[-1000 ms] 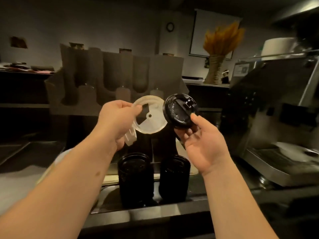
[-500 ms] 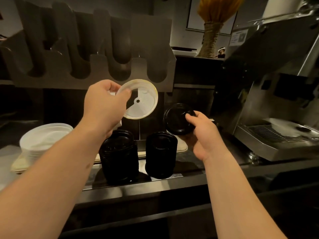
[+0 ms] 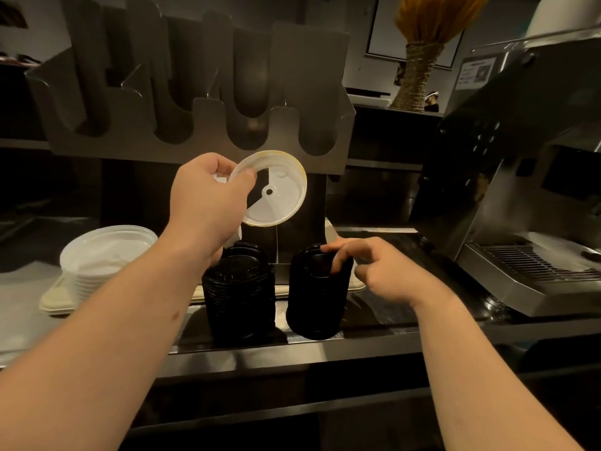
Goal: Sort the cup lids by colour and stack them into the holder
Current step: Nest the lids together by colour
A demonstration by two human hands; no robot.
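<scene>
My left hand (image 3: 205, 203) pinches a white lid (image 3: 276, 193) by its rim and holds it up in front of the grey slotted lid holder (image 3: 201, 125). Lower down, my right hand (image 3: 380, 271) has its fingers curled on the top black lid (image 3: 317, 260) of the right black stack (image 3: 317, 297). A second black lid stack (image 3: 240, 294) stands just left of it, under my left wrist. A pile of white lids (image 3: 104, 255) sits at the left on a pale tray (image 3: 55, 302).
A steel coffee machine (image 3: 520, 190) with its drip tray (image 3: 540, 265) fills the right side. A woven vase of dried grass (image 3: 419, 60) stands on the back shelf. The counter's dark front edge (image 3: 292, 353) runs below the stacks.
My right hand has lowered the black lid from mid-air onto the right black stack. My left hand still holds the white lid up, and the view has tilted down.
</scene>
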